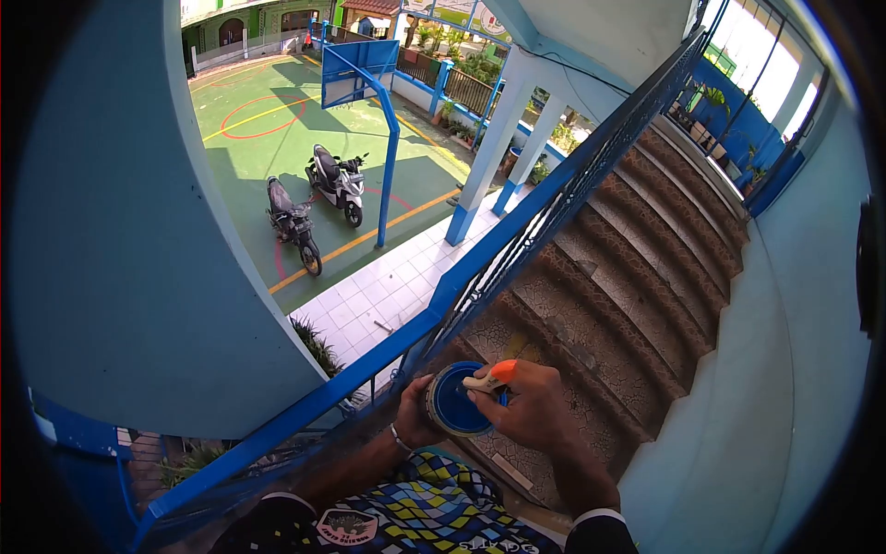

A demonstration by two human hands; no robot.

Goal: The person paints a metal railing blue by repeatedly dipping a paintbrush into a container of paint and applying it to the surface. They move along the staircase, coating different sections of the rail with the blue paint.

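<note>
My left hand (417, 415) wraps round the side of an open paint can (432, 403), holding it in front of my body. Blue paint (454, 406) shows inside the can. A paintbrush (485, 379) with a pale wooden handle and an orange end is gripped in my right hand (531, 404), over the can's right rim. The brush's bristles are mostly hidden by the fingers and the rim. Just beyond the can runs a blue metal railing (406, 334), close to my left hand.
Brown tiled stairs (591, 323) climb to the upper right, between the railing and a pale blue wall (748, 369). A thick wall (120, 222) stands at left. Below lie a green court (249, 157) with two motorbikes (337, 180) and a basketball post (388, 175).
</note>
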